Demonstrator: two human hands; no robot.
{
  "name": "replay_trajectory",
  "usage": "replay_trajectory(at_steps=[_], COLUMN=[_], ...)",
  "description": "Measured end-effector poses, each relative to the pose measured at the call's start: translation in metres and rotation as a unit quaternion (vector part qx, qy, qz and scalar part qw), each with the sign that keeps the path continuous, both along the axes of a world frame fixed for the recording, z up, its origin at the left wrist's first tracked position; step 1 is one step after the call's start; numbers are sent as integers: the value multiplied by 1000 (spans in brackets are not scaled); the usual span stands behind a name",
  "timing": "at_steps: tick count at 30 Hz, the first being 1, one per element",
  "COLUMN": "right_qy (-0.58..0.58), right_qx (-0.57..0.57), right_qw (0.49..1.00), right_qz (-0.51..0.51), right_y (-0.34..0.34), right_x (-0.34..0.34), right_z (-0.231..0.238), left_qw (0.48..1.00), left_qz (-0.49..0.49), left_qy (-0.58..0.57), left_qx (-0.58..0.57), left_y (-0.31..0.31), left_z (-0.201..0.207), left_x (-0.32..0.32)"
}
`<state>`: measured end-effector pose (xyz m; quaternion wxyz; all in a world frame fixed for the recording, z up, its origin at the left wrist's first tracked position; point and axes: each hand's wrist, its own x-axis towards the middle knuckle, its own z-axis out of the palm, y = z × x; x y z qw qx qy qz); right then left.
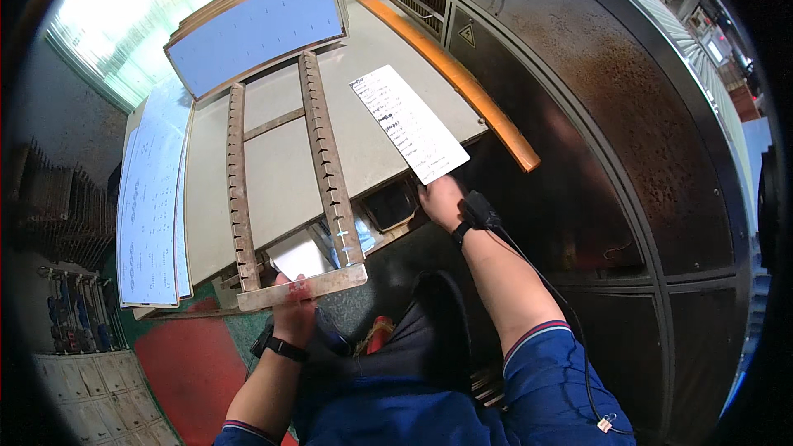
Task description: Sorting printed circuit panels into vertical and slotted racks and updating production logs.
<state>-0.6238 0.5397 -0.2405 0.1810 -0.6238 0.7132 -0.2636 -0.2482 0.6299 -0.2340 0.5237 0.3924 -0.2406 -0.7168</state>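
A long ladder-like metal rack (320, 140) with notched rails leans along the table toward me. My left hand (294, 318) is closed around its near crossbar, the fingertips showing above the bar. At the table's front edge, a white sheet with handwritten lines (410, 125) lies with its lower end by my right hand (443, 201). The right fingers are curled and partly hidden, between the sheet and the open drawer's corner; what they grip cannot be made out. The rack's far end meets a stack of framed blue-white panels (260, 31).
More flat panels (151, 206) lie along the left side of the table (216, 198). An orange strip (462, 83) borders its right side, beside dark metal cabinets (570, 116). Below the front edge, white paper (300, 256) and a dark tray (391, 206) show. Tools (78, 310) hang far left.
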Motion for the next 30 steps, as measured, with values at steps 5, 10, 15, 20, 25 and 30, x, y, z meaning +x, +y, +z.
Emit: replay_trajectory(at_steps=[5,10,15,20,25,30], right_qy=[32,45,-67,-123,-69,28], right_qx=[-86,10,60,-42,-64,-134], right_qw=[996,999,996,991,994,990], right_qz=[21,-28,-19,-44,-50,-40], right_y=[-10,-14,-17,-13,-18,-24], right_x=[0,28,31,3,18,4], right_z=[-4,27,66,18,17,4], left_qw=[996,992,986,976,967,961], left_qz=[-21,-17,19,67,55,37], left_qy=[-81,-120,-163,-204,-246,-275], left_qx=[32,36,-43,-25,-34,-9], left_y=[3,7,13,14,15,18], left_z=[18,12,36,75,59,59], left_x=[-6,14,13,-23,-6,-1])
